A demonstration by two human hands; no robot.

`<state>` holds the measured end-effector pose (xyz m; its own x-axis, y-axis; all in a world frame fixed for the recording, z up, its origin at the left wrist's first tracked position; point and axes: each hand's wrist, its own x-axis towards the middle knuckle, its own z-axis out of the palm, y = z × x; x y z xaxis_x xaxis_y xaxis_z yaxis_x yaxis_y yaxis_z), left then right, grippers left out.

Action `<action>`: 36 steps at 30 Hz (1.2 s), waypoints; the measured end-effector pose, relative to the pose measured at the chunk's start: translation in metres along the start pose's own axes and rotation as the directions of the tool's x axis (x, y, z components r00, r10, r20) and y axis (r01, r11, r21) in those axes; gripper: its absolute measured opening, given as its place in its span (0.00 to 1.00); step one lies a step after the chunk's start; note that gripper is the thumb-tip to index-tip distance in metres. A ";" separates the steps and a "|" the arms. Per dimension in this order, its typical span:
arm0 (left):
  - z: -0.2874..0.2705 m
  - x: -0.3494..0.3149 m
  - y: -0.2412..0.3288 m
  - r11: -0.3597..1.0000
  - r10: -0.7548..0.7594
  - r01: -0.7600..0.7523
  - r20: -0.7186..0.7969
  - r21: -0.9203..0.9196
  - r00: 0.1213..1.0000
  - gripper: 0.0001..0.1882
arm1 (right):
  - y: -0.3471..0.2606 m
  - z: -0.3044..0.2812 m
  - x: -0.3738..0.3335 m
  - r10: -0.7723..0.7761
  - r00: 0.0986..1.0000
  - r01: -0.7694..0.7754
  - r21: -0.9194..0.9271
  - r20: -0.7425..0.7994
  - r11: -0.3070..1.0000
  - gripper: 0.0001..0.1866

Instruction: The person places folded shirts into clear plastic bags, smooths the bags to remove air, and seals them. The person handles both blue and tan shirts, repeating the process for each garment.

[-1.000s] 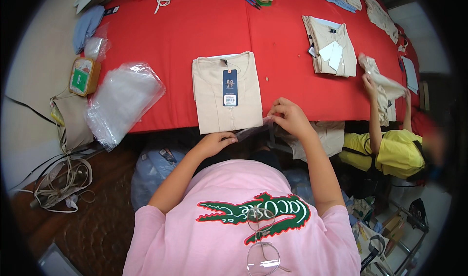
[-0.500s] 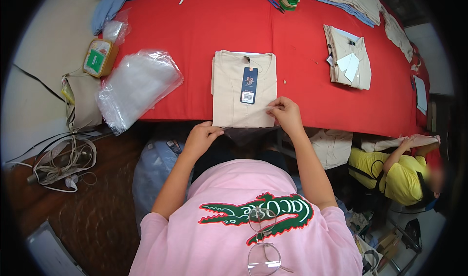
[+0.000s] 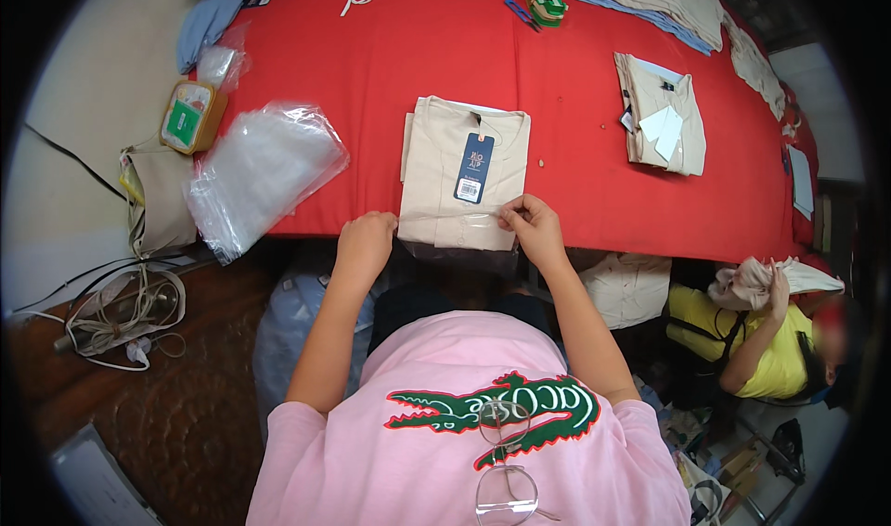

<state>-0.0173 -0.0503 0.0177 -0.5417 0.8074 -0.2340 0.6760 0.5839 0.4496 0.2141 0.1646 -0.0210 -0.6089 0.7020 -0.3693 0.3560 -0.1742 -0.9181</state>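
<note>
The right hand [image 3: 535, 232] pinches a clear bag [image 3: 459, 257] at 4 o'clock on a shirt [image 3: 434, 173] at the worktop's [image 3: 577, 196] 6 o'clock edge; the left hand [image 3: 368, 245] curls at the shirt's 8 o'clock, grip hidden.

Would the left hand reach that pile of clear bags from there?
Probably yes: the clear bags lie just left of the left hand, with only bare red cloth showing between, though that hand is busy at the folded shirt.

I have two hands [image 3: 365, 245] [image 3: 538, 229] at one folded shirt [image 3: 434, 164]. I count one yellow tub [image 3: 192, 117], one blue cutter [image 3: 522, 13].
</note>
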 end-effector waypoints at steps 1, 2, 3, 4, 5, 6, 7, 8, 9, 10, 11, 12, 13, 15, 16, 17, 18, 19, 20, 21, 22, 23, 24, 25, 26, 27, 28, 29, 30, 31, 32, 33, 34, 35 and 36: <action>0.001 0.006 0.001 1.000 0.001 -0.002 -0.030 -0.020 1.000 0.12 | 0.002 0.000 0.001 0.004 1.000 -0.004 0.021 -0.006 1.000 0.02; 0.003 0.013 0.002 0.999 0.002 -0.005 -0.060 -0.041 0.998 0.12 | 0.005 0.000 0.001 -0.015 0.999 0.016 0.007 -0.046 1.000 0.03; 0.007 0.020 0.001 0.997 0.002 -0.011 -0.101 -0.083 0.995 0.12 | 0.003 0.002 0.001 -0.034 0.996 0.033 -0.007 -0.081 0.999 0.03; 0.013 0.029 -0.001 0.992 0.000 -0.018 -0.139 -0.129 0.990 0.12 | 0.002 0.003 0.002 -0.049 0.992 0.047 -0.026 -0.116 0.999 0.03; 0.018 0.037 -0.003 0.984 -0.004 -0.027 -0.176 -0.174 0.984 0.11 | 0.002 0.004 0.004 -0.047 0.989 0.048 0.008 -0.143 0.999 0.04; 0.022 0.044 -0.003 0.958 -0.074 0.031 -0.142 -0.284 0.987 0.11 | 0.006 0.003 0.006 -0.048 0.984 0.057 0.044 -0.173 0.997 0.04; 0.026 0.050 -0.004 0.917 -0.141 0.091 -0.101 -0.389 0.985 0.11 | 0.009 0.003 0.008 -0.049 0.978 0.066 0.080 -0.202 0.995 0.04; 0.030 0.055 -0.005 0.860 -0.203 0.153 -0.052 -0.487 0.978 0.10 | 0.012 0.002 0.010 -0.034 0.979 0.059 0.118 -0.200 0.991 0.04; 0.035 0.060 -0.008 0.842 -0.204 0.131 -0.083 -0.523 0.976 0.10 | 0.013 0.002 0.013 -0.020 0.980 0.051 0.156 -0.196 0.986 0.05; 0.041 0.063 -0.012 0.823 -0.206 0.109 -0.115 -0.557 0.972 0.10 | 0.013 0.002 0.014 -0.006 0.982 0.043 0.193 -0.191 0.980 0.05; 0.045 0.064 -0.016 0.803 -0.211 0.085 -0.147 -0.590 0.966 0.09 | 0.014 0.002 0.014 -0.010 0.979 0.043 0.156 -0.204 0.987 0.05; 0.045 0.065 -0.012 0.826 -0.200 0.066 -0.182 -0.560 0.963 0.09 | 0.010 0.001 0.014 -0.010 0.975 0.037 0.118 -0.223 0.992 0.05; 0.039 0.064 -0.002 0.848 -0.185 0.044 -0.218 -0.528 0.958 0.09 | 0.008 0.000 0.014 -0.013 0.970 0.033 0.081 -0.243 0.996 0.05; 0.034 0.064 0.006 0.881 -0.160 0.011 -0.277 -0.473 0.948 0.09 | 0.013 -0.005 0.019 -0.151 0.954 0.131 -0.094 -0.258 0.987 0.05; 0.033 0.065 0.006 0.893 -0.150 -0.001 -0.300 -0.451 0.942 0.09 | 0.014 -0.006 0.023 -0.222 0.941 0.179 -0.181 -0.255 0.967 0.05; 0.032 0.066 0.007 0.903 -0.140 -0.013 -0.323 -0.429 0.936 0.08 | 0.014 -0.009 0.027 -0.240 0.939 0.191 -0.209 -0.245 0.959 0.05; 0.030 0.067 0.008 0.902 -0.152 0.005 -0.307 -0.432 0.939 0.08 | 0.009 -0.009 0.030 -0.257 0.938 0.203 -0.235 -0.233 0.951 0.05; 0.029 0.069 0.010 0.901 -0.163 0.022 -0.291 -0.434 0.943 0.08 | 0.004 -0.009 0.033 -0.274 0.936 0.214 -0.261 -0.221 0.941 0.05; 0.027 0.070 0.011 0.899 -0.174 0.039 -0.275 -0.437 0.946 0.07 | 0.002 -0.012 0.036 -0.275 0.944 0.220 -0.276 -0.179 0.936 0.05; 0.027 0.072 0.010 0.926 -0.093 -0.043 -0.337 -0.375 0.937 0.07 | 0.001 -0.017 0.038 -0.276 0.951 0.227 -0.292 -0.138 0.929 0.05; 0.027 0.073 0.010 0.943 -0.007 -0.124 -0.393 -0.308 0.920 0.07 | 0.000 -0.022 0.040 -0.274 0.957 0.233 -0.307 -0.097 0.923 0.05; 0.027 0.075 0.009 0.951 0.080 -0.202 -0.441 -0.236 0.894 0.07 | 0.000 -0.025 0.041 -0.270 0.959 0.237 -0.275 -0.087 0.932 0.05; 0.029 0.076 0.007 0.957 0.080 -0.187 -0.416 -0.223 0.906 0.08 | 0.001 -0.029 0.040 -0.263 0.962 0.237 -0.245 -0.078 0.940 0.05; 0.029 0.078 0.005 0.962 0.081 -0.174 -0.390 -0.211 0.917 0.08 | 0.002 -0.032 0.040 -0.256 0.964 0.236 -0.216 -0.070 0.947 0.05; 0.031 0.080 0.004 0.967 0.081 -0.162 -0.364 -0.197 0.928 0.09 | 0.003 -0.033 0.041 -0.258 0.964 0.236 -0.227 -0.071 0.945 0.05; 0.033 0.082 0.005 0.978 0.086 -0.154 -0.398 -0.141 0.913 0.10 | 0.000 -0.034 0.041 -0.260 0.963 0.237 -0.239 -0.070 0.942 0.05; 0.036 0.086 0.008 0.986 0.094 -0.144 -0.431 -0.085 0.897 0.10 | -0.002 -0.034 0.041 -0.262 0.963 0.237 -0.251 -0.069 0.938 0.05; 0.040 0.091 0.012 0.991 0.104 -0.133 -0.463 -0.029 0.880 0.11 | -0.004 -0.035 0.043 -0.277 0.959 0.248 -0.292 -0.061 0.924 0.05; 0.043 0.097 0.021 0.985 0.139 -0.174 -0.500 -0.023 0.855 0.13 | -0.008 -0.033 0.044 -0.287 0.956 0.254 -0.331 -0.055 0.909 0.05; 0.043 0.104 0.037 0.977 0.174 -0.214 -0.536 -0.012 0.826 0.14 | -0.009 -0.032 0.045 -0.298 0.953 0.260 -0.366 -0.049 0.894 0.05; 0.043 0.113 0.054 0.967 0.209 -0.254 -0.570 0.000 0.795 0.16 | -0.009 -0.032 0.045 -0.275 0.960 0.239 -0.350 -0.059 0.906 0.06; 0.040 0.123 0.074 0.941 0.283 -0.340 -0.541 -0.005 0.792 0.19 | -0.008 -0.033 0.044 -0.254 0.965 0.218 -0.330 -0.070 0.918 0.06; 0.040 0.135 0.091 0.907 0.355 -0.422 -0.514 -0.014 0.781 0.23 | -0.007 -0.033 0.045 -0.236 0.968 0.201 -0.312 -0.079 0.929 0.06; 0.045 0.147 0.103 0.902 0.381 -0.431 -0.508 0.022 0.773 0.26 | -0.006 -0.032 0.046 -0.227 0.971 0.196 -0.281 -0.081 0.939 0.06; 0.052 0.160 0.114 0.896 0.407 -0.441 -0.499 0.054 0.765 0.28 | -0.003 -0.031 0.047 -0.217 0.973 0.189 -0.252 -0.085 0.949 0.06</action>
<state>-0.0014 0.1502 -0.0131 -0.3889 0.8125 0.4344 0.8715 0.1716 0.4593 0.2069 0.2195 -0.0308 -0.6090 0.7793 -0.1480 0.4011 0.1415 -0.9050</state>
